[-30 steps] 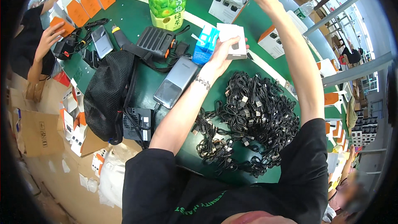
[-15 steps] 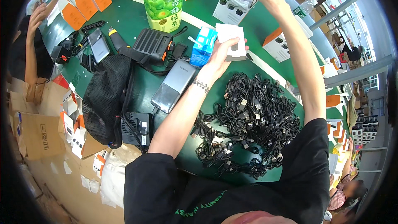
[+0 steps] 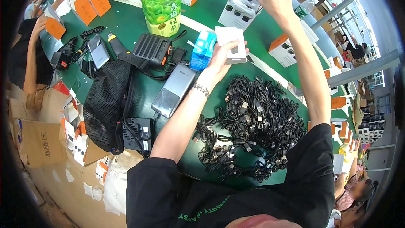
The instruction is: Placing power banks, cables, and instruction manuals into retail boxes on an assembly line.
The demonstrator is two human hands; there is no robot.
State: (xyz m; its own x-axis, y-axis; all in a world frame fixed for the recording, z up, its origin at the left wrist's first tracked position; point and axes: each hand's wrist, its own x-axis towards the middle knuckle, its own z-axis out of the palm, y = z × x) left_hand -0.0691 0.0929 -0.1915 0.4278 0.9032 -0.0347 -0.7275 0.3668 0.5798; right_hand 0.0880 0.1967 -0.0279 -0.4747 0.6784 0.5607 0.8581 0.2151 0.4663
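Observation:
My left hand (image 3: 219, 58) is closed on a small white box (image 3: 236, 54) with a dark picture on its face, the thumb lying across the front. A blue box (image 3: 203, 50) stands on the table just left of that hand. At the upper right, my right hand (image 3: 275, 1) is curled with bent fingers beside the top of an open white carton (image 3: 237, 14), which has dark devices printed on its sides. What the right fingers hold, if anything, is hidden. Below my hands lies a large heap of bundled black cables (image 3: 261, 118) with metal plugs.
Left of my left forearm are a grey power bank (image 3: 174, 90), a black rugged speaker-like device (image 3: 152, 50) and a black mesh bag (image 3: 105, 105). A green drink bottle (image 3: 161, 6) stands behind them. An orange-and-white carton (image 3: 283, 50) is at the right. Another person's arm (image 3: 31, 59) reaches in at far left.
My right hand, cut off by the top edge before, now shows whole beside the open carton, with its fingers curled. My left hand still holds the small white box, slightly lower and to the left.

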